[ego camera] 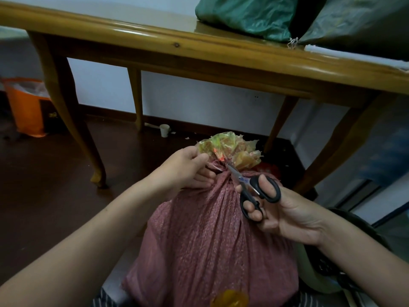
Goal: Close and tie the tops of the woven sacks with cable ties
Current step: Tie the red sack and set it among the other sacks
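The sack (210, 235) stands before me, between my forearms, in front of the table (155, 47). My left hand (186, 169) grips its gathered neck (223, 175) from the left. My right hand (285, 209) holds the scissors (254, 187) on the right, their blade tips at the neck. Two further sacks (243, 16) lie on the table, far right. On the floor, a bin (24, 107) stands far left and a cup (164, 130) sits under the table by the wall.

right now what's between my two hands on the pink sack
In the head view, the gathered neck of the pink sack lies between the left hand and right hand; the scissors in the right hand reach across to it.
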